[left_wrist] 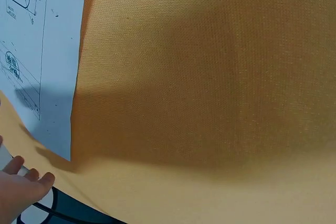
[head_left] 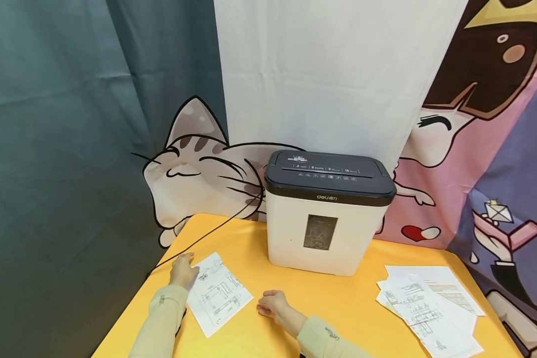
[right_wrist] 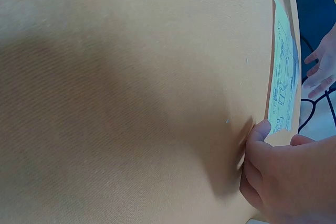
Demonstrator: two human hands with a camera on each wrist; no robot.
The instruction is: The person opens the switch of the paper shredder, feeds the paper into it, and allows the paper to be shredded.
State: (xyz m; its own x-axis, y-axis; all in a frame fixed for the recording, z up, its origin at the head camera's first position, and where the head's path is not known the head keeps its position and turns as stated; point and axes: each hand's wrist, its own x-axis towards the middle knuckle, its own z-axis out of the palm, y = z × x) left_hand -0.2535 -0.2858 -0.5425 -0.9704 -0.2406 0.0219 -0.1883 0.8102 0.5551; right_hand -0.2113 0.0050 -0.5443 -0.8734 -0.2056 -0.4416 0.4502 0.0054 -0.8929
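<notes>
A single white sheet of paper (head_left: 219, 298) printed with line drawings lies slanted on the yellow table. My left hand (head_left: 183, 272) is at its left edge, fingers relaxed. In the left wrist view, this hand (left_wrist: 22, 188) shows spread fingers apart from the sheet's corner (left_wrist: 58, 124). To the right of the sheet is my right hand (head_left: 275, 306), its fingers loosely bent with nothing in them. The right wrist view shows that hand (right_wrist: 278, 174) low over the tabletop, close to the sheet (right_wrist: 284, 77); contact with the table cannot be made out.
Behind the hands stands a white paper shredder (head_left: 291, 241) with a dark lid and slot. Several overlapping printed papers (head_left: 434, 308) lie at the right of the table (head_left: 340, 308). A black cord (head_left: 206, 233) runs along the left; printed curtains (head_left: 313, 74) hang behind.
</notes>
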